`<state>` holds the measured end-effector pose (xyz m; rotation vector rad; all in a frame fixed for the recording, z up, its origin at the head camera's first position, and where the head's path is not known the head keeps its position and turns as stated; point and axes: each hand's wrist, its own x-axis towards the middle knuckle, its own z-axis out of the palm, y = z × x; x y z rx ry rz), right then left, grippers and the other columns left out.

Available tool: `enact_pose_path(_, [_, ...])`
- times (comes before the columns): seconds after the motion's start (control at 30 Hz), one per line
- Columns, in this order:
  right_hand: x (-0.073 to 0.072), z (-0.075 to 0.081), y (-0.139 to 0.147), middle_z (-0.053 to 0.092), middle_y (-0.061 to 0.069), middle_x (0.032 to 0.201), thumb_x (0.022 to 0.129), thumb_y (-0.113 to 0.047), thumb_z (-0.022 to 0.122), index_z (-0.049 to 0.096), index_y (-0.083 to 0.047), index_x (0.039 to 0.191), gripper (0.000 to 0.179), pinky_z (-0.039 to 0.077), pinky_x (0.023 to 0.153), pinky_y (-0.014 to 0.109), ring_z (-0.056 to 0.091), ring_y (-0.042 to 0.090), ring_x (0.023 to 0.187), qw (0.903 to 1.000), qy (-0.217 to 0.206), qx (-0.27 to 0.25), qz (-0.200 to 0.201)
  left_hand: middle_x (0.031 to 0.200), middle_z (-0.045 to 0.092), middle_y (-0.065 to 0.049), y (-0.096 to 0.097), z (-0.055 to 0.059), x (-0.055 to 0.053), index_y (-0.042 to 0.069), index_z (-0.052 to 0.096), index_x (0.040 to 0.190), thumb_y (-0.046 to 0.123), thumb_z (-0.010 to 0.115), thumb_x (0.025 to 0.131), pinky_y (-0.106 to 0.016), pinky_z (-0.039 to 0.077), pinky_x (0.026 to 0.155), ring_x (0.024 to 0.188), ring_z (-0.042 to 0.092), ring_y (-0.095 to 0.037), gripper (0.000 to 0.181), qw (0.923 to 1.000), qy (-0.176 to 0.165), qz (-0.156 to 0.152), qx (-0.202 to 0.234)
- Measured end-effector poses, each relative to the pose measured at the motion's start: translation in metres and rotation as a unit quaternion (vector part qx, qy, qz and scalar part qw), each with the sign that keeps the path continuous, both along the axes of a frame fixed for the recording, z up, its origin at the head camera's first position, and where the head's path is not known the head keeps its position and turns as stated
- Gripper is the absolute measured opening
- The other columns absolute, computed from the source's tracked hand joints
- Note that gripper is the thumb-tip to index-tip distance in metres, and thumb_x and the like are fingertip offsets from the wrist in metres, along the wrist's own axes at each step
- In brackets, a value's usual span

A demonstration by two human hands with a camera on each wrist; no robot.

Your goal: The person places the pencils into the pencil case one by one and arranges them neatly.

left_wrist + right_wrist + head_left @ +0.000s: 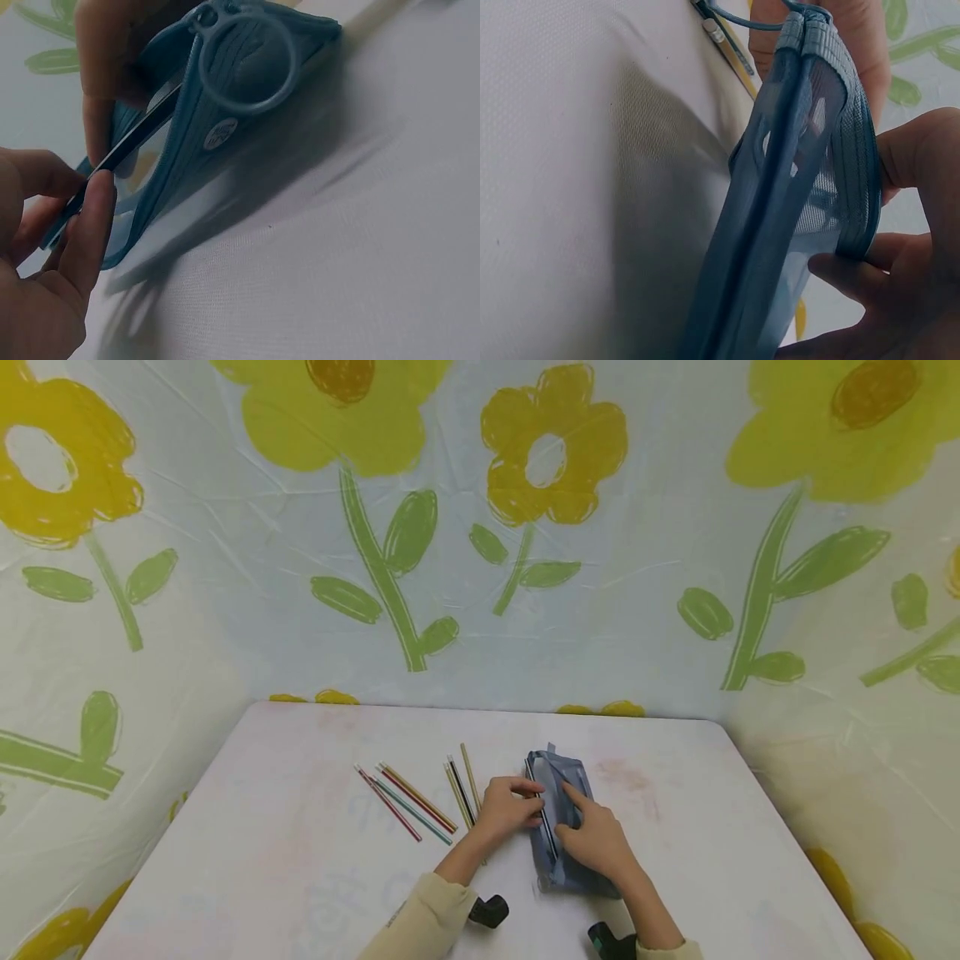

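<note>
A blue mesh pencil case (pixel 573 878) lies lengthwise under both hands, its zipper open. My left hand (pixel 508 812) pinches a dark pencil (pixel 142 133) between thumb and fingers. The pencil lies along the case's open mouth, its far part inside the opening in the left wrist view. My right hand (pixel 600 839) grips the zipped edge of the case with thumb and fingers, holding the mouth apart. In the right wrist view the mesh side (pixel 742 232) faces the camera and hides most of the left hand (pixel 859 45). A round ring (pixel 289 79) hangs at the zipper end.
Left of the hands, red, teal and gold pencils (pixel 405 793) lie slanted on the white table (pixel 247 860). Gold and black pencils (pixel 467 793) lie close beside the left hand, partly covered by it. A flower-printed curtain (pixel 637 635) surrounds the table's back and sides.
</note>
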<state>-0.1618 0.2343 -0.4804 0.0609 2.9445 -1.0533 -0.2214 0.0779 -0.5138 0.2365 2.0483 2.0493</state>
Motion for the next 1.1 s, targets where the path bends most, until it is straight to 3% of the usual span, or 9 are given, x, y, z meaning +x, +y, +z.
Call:
enact_pose_path(0.37, [-0.006, -0.002, -0.005, 0.028, -0.006, 0.051, 0.077, -0.011, 0.063, 0.043, -0.008, 0.147, 0.073, 0.02, 0.04, 0.025, 0.018, 0.009, 0.044, 0.9998, 0.008, -0.001, 0.016, 0.081, 0.066, -0.004, -0.007, 0.001, -0.005, -0.003, 0.073, 0.097, -0.001, 0.073, 0.084, -0.028, 0.057, 0.057, 0.064, 0.067, -0.015, 0.013, 0.999, 0.028, -0.032, -0.01])
enact_pose_path(0.57, [-0.008, 0.004, -0.005, 0.031, -0.005, 0.05, 0.076, -0.01, 0.062, 0.043, -0.007, 0.147, 0.073, 0.025, 0.04, 0.027, 0.02, 0.009, 0.043, 0.9995, 0.016, -0.007, 0.025, 0.082, 0.066, -0.003, -0.029, 0.007, -0.009, -0.001, 0.073, 0.1, 0.003, 0.073, 0.085, -0.028, 0.057, 0.057, 0.064, 0.068, -0.017, 0.016, 0.9971, 0.063, -0.022, -0.036])
enact_pose_path(0.7, [-0.007, 0.009, -0.002, 0.042, 0.002, 0.062, 0.077, -0.01, 0.061, 0.041, -0.007, 0.148, 0.074, 0.03, 0.045, 0.03, 0.022, 0.01, 0.045, 0.9995, 0.01, -0.015, 0.026, 0.081, 0.066, -0.001, -0.05, 0.009, -0.01, 0.0, 0.073, 0.1, 0.004, 0.072, 0.085, -0.028, 0.056, 0.055, 0.064, 0.067, -0.014, 0.015, 0.9933, 0.093, -0.009, -0.068])
enact_pose_path(0.77, [-0.006, 0.011, 0.002, 0.049, 0.006, 0.074, 0.078, -0.01, 0.06, 0.039, -0.008, 0.149, 0.074, 0.032, 0.047, 0.031, 0.023, 0.011, 0.046, 0.9995, 0.003, -0.025, 0.021, 0.081, 0.066, 0.001, -0.063, 0.012, -0.009, 0.001, 0.073, 0.1, 0.006, 0.072, 0.085, -0.026, 0.055, 0.054, 0.063, 0.065, -0.011, 0.016, 0.9879, 0.116, -0.001, -0.103])
enact_pose_path(0.9, [-0.005, 0.016, 0.015, 0.054, 0.01, 0.082, 0.081, -0.009, 0.057, 0.037, -0.007, 0.15, 0.071, 0.033, 0.045, 0.03, 0.024, 0.011, 0.044, 0.9992, -0.001, -0.038, 0.015, 0.082, 0.066, 0.003, -0.098, 0.021, -0.006, 0.004, 0.074, 0.1, 0.009, 0.072, 0.086, -0.026, 0.05, 0.052, 0.063, 0.06, -0.01, 0.015, 0.9703, 0.16, 0.016, -0.18])
enact_pose_path(0.93, [-0.005, 0.018, 0.017, 0.058, 0.014, 0.088, 0.082, -0.008, 0.056, 0.038, -0.006, 0.149, 0.07, 0.035, 0.047, 0.029, 0.03, 0.011, 0.047, 0.9993, 0.002, -0.035, 0.013, 0.082, 0.066, 0.004, -0.108, 0.022, -0.006, 0.005, 0.074, 0.1, 0.01, 0.072, 0.087, -0.026, 0.049, 0.053, 0.064, 0.059, -0.01, 0.015, 0.9644, 0.172, 0.026, -0.2])
enact_pose_path(1.03, [-0.006, 0.02, 0.023, 0.062, 0.023, 0.106, 0.084, -0.008, 0.055, 0.039, -0.003, 0.148, 0.066, 0.035, 0.048, 0.029, 0.036, 0.015, 0.052, 0.9995, 0.008, -0.029, 0.008, 0.08, 0.066, 0.003, -0.137, 0.023, -0.004, 0.007, 0.075, 0.097, 0.011, 0.072, 0.086, -0.028, 0.048, 0.053, 0.063, 0.058, -0.01, 0.012, 0.9505, 0.181, 0.072, -0.242])
enact_pose_path(1.1, [-0.008, 0.02, 0.025, 0.057, 0.027, 0.122, 0.083, -0.009, 0.054, 0.042, -0.002, 0.146, 0.065, 0.037, 0.05, 0.031, 0.043, 0.02, 0.058, 0.9998, 0.01, -0.017, 0.006, 0.077, 0.065, 0.004, -0.157, 0.022, -0.003, 0.009, 0.075, 0.094, 0.01, 0.073, 0.084, -0.029, 0.046, 0.055, 0.062, 0.057, -0.01, 0.011, 0.9356, 0.18, 0.121, -0.279])
